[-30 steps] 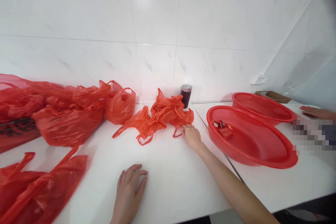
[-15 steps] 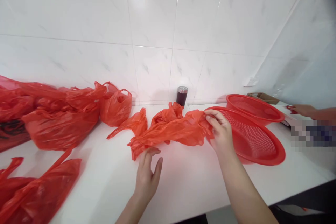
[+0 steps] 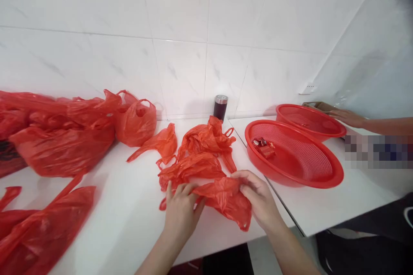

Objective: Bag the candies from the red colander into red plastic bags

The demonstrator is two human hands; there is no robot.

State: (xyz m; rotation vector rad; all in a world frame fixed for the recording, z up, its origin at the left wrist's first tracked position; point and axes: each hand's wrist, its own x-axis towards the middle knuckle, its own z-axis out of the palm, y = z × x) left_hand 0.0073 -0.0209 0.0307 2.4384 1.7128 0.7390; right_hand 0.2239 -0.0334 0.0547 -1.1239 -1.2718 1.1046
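A crumpled red plastic bag [image 3: 226, 200] is held low over the white table, close to its front edge. My right hand [image 3: 260, 200] pinches the bag's right end between thumb and fingers. At the other end my left hand [image 3: 182, 210] has its fingers closed over the bag, with the thumb underneath. Just beyond lie a second crumpled red plastic bag [image 3: 196, 165] and a bunched one [image 3: 206, 137] behind it. A smaller red bag [image 3: 166, 142] lies flat to their left.
Right stands a red perforated basket [image 3: 334, 176] with small wrapped packets [image 3: 266, 148] inside. Behind it is a red basin [image 3: 342, 131], near a co-worker's hand [image 3: 348, 117]. A dark tumbler [image 3: 220, 109] stands by the wall. Full red bags [image 3: 67, 150] and another bag [image 3: 61, 227] occupy the left.
The bag in my right hand has come nearer the front edge, and my left hand now closes on it too. Packets in the basket have come into view. The co-worker's hand has moved left.
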